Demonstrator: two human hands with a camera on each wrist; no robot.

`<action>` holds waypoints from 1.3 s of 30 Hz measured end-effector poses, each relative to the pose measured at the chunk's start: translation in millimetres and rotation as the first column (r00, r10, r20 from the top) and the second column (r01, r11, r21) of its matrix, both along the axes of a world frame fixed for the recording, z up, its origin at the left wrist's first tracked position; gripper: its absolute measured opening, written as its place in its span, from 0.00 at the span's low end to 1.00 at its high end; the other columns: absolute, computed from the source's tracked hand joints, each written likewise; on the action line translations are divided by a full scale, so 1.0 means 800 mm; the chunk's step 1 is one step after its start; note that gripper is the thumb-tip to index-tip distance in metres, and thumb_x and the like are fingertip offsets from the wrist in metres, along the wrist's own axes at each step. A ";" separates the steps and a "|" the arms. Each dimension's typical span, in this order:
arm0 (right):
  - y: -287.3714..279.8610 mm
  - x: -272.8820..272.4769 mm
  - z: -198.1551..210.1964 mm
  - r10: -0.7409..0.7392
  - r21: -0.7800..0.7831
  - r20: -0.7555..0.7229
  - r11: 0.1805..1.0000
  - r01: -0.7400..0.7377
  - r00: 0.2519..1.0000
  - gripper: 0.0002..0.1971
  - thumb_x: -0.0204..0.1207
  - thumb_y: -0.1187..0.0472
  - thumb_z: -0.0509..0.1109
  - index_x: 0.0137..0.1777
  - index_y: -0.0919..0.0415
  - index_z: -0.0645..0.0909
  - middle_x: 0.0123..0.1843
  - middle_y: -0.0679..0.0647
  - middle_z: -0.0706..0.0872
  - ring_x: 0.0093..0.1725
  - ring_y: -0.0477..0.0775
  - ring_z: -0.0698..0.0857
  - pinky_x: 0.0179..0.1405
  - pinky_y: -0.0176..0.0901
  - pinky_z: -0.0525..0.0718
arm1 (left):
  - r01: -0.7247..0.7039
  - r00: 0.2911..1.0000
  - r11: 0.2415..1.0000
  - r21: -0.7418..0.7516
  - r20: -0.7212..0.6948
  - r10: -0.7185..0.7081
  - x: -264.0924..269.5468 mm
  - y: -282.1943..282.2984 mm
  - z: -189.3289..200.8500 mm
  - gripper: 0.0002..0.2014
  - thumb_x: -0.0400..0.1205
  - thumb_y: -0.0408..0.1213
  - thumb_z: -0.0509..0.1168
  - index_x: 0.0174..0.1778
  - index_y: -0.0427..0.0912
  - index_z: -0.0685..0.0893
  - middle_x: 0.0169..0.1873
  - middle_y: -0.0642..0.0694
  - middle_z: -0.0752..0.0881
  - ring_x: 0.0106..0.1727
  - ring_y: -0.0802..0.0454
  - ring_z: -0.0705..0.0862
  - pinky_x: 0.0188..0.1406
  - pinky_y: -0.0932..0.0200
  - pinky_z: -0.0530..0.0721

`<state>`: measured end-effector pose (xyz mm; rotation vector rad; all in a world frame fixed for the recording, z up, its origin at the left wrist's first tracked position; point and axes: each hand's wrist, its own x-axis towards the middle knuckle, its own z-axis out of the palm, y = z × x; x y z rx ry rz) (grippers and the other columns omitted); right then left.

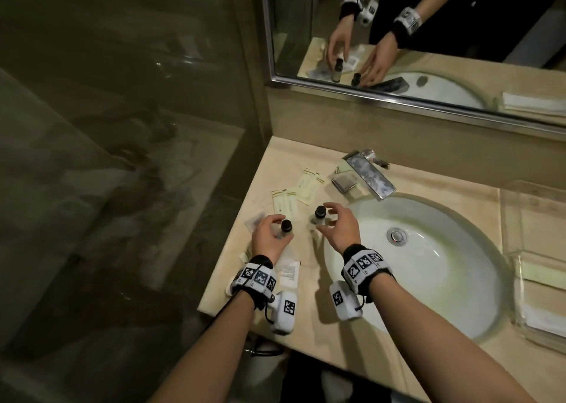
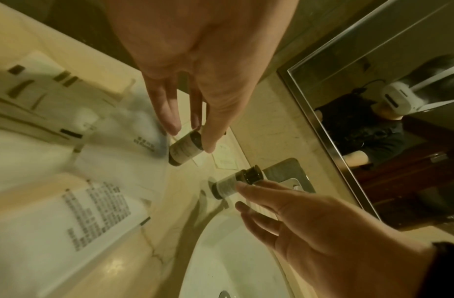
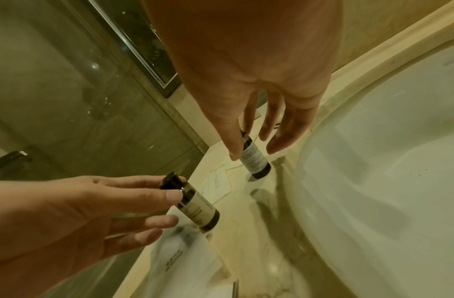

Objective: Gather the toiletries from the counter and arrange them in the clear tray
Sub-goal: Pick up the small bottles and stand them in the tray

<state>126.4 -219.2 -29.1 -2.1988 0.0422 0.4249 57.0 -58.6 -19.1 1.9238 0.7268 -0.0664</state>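
Two small bottles with black caps and pale labels stand on the beige counter [image 1: 306, 335], left of the sink. My left hand [image 1: 283, 228] pinches the left bottle [image 1: 287, 225] near its cap; the left wrist view shows thumb and finger on that left bottle [image 2: 183, 150]. My right hand [image 1: 324, 216] curls round the right bottle [image 1: 320, 210], thumb against the right bottle's label [image 3: 255, 159], the other fingers a little apart. The clear tray [image 1: 508, 219] sits far right of the sink, with a white folded item inside.
Flat sachets [image 1: 309, 183] and further sachets [image 1: 284, 202] lie behind the bottles, and a dark packet [image 1: 344, 183] lies by the chrome faucet [image 1: 370, 176]. White packets [image 1: 289, 272] lie under my left wrist. The round sink [image 1: 428, 264] separates bottles and tray. Behind the counter is a mirror; a glass wall stands on the left.
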 end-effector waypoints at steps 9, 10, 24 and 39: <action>-0.004 0.001 -0.006 -0.122 0.112 -0.010 0.986 0.122 0.993 0.15 0.71 0.60 0.79 0.56 0.58 0.84 0.57 0.54 0.87 0.49 0.53 0.86 0.52 0.44 0.83 | -0.092 0.996 0.991 -0.100 0.001 0.092 0.012 -0.002 -0.009 0.14 0.71 0.34 0.77 0.52 0.43 0.86 0.44 0.40 0.89 0.44 0.44 0.88 0.50 0.52 0.88; -0.009 0.000 -0.004 -0.118 0.135 -0.011 0.984 0.118 0.993 0.15 0.71 0.60 0.79 0.57 0.59 0.84 0.55 0.53 0.88 0.49 0.52 0.86 0.51 0.41 0.82 | -0.088 0.996 0.988 -0.131 0.018 0.091 0.013 -0.005 -0.003 0.14 0.74 0.35 0.76 0.55 0.41 0.86 0.47 0.41 0.89 0.46 0.46 0.87 0.53 0.53 0.87; -0.211 -0.044 0.070 -0.240 0.638 -0.219 0.698 0.325 0.946 0.14 0.85 0.63 0.64 0.66 0.69 0.81 0.57 0.63 0.88 0.53 0.57 0.90 0.52 0.51 0.91 | 0.236 0.969 0.677 -0.697 0.114 -0.220 0.043 -0.169 0.078 0.13 0.85 0.34 0.63 0.64 0.38 0.83 0.61 0.41 0.86 0.56 0.33 0.89 0.60 0.37 0.85; -0.491 -0.068 0.100 -0.267 0.765 -0.283 0.516 0.385 0.921 0.17 0.87 0.66 0.58 0.71 0.74 0.76 0.66 0.69 0.84 0.64 0.66 0.86 0.58 0.44 0.89 | 0.349 0.900 0.554 -0.756 0.105 -0.423 0.067 -0.467 0.107 0.16 0.88 0.33 0.55 0.66 0.26 0.78 0.57 0.32 0.86 0.56 0.36 0.87 0.52 0.38 0.88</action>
